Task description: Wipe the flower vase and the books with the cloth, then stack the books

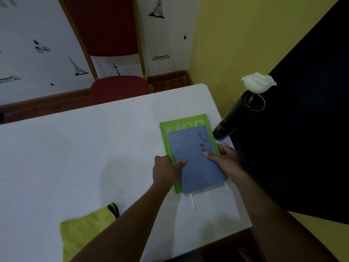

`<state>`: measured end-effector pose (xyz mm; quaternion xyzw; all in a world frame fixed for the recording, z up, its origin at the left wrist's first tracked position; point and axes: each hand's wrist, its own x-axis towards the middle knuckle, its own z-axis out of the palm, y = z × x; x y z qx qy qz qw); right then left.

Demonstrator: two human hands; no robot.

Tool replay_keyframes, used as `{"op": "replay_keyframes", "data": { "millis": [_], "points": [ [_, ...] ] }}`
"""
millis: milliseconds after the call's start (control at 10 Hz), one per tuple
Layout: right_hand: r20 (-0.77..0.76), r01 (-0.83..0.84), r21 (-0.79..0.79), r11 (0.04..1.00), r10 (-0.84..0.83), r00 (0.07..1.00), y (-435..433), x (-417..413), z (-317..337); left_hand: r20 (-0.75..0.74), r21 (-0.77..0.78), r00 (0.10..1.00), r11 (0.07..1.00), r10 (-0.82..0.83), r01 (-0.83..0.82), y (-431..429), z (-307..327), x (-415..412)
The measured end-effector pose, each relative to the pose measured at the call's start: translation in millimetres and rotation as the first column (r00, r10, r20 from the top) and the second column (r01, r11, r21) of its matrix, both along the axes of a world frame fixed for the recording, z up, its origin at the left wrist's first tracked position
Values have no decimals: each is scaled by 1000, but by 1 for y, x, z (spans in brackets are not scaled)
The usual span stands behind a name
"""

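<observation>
Two hands' grip, left hand point(166, 172), right hand point(224, 159), clasping blue book point(196, 163)

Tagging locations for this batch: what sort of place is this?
Probably a plain indoor room, perhaps a meeting or dining room: a white table, a red padded banquet-style chair pushed up to it, and wallpaper printed with towers and bicycles.

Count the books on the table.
2: a green book flat near the table's right edge, and a blue book stacked on it, held by both hands. None seems hidden.
</observation>
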<state>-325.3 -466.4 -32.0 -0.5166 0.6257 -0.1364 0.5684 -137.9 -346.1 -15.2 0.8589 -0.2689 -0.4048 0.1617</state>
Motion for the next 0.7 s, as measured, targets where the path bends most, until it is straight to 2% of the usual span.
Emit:
{"op": "replay_keyframes", "data": {
  "millis": [300,400,500,600,700],
  "points": [
    [-40,22,11,1000,-22,999,1,-1,3,38,42,999,999,-33,31,2,4,2],
    [-74,5,-1,1000,-5,997,7,3,10,92,57,987,990,-131,126,8,8,9],
    [-208,10,-193,981,-51,977,24,17,28,215,-2,956,978,-202,207,22,17,23],
    [-212,30,-407,913,-126,969,49,44,43,315,-148,930,958,-189,244,29,32,44],
    [-170,-143,-548,824,57,984,68,78,56,450,-184,851,905,-270,384,32,55,65]
  ]
}}
